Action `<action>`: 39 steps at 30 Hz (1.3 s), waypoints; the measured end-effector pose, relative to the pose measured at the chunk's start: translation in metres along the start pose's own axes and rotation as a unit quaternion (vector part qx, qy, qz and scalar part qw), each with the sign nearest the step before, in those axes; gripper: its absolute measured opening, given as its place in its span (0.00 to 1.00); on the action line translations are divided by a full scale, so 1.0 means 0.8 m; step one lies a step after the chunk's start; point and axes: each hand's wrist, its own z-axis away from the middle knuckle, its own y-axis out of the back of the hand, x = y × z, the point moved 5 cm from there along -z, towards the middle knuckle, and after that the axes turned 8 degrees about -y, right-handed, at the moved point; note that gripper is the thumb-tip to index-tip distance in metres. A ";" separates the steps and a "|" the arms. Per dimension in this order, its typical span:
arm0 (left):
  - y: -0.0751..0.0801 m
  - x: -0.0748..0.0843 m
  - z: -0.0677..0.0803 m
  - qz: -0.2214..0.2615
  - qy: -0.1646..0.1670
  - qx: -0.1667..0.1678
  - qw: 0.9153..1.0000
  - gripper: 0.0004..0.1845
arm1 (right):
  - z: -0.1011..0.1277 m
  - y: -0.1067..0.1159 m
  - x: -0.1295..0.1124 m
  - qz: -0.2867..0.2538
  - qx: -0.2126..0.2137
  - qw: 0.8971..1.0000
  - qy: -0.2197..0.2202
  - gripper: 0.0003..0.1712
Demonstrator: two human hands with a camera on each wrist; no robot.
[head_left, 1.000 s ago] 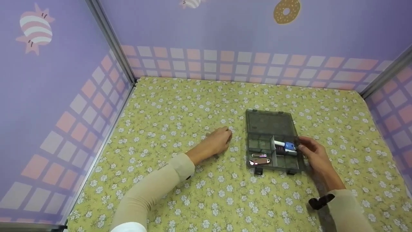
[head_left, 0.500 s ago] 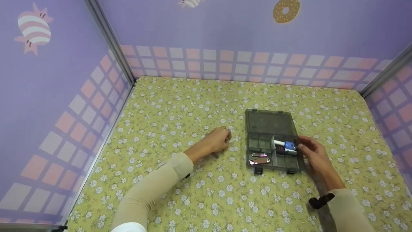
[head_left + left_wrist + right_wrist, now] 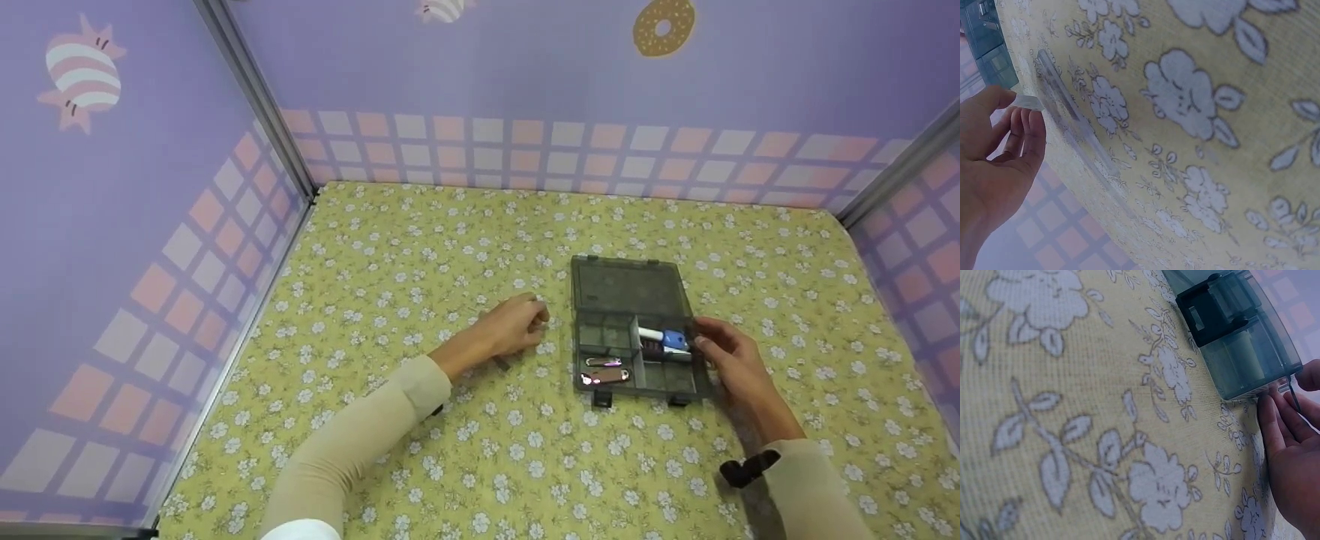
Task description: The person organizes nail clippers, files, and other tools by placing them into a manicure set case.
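My left hand is left of an open grey see-through compartment box. In the left wrist view, its thumb and fingers pinch a small translucent flat piece. Below that hand, long clear strips lie on the cloth. My right hand grips the box's right side, thumb at the rim and fingers against the outer wall. Inside the box, two nail clippers lie in the front left compartment. A blue bottle with a white cap lies in the back right one, beside a darker item.
The box's lid lies folded back behind it, and black latches stick out in front. A yellow floral cloth covers the table. Purple panels with a checked border enclose the back and both sides.
My left hand has shifted slightly right, toward the box. A pale piece that showed past its fingertips half a second ago is hidden in the head view now. The right hand stays put.
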 end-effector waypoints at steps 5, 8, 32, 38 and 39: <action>0.006 0.006 -0.004 0.018 -0.029 0.008 0.999 0.14 | -0.001 0.000 0.000 -0.014 -0.001 1.000 -0.001 0.30; 0.010 0.012 -0.006 0.033 -0.049 0.012 0.998 0.13 | -0.002 0.000 0.000 -0.016 0.003 1.000 -0.001 0.30; -0.006 0.127 -0.081 0.066 -0.119 0.000 0.991 0.13 | -0.002 0.000 -0.001 -0.035 -0.010 0.999 -0.005 0.29; -0.036 0.161 -0.113 0.037 -0.122 -0.040 0.991 0.15 | -0.002 0.002 -0.002 -0.043 -0.023 0.999 -0.008 0.31; -0.041 0.166 -0.117 0.028 -0.127 -0.046 0.990 0.15 | -0.002 0.003 -0.002 -0.035 -0.026 0.999 -0.005 0.31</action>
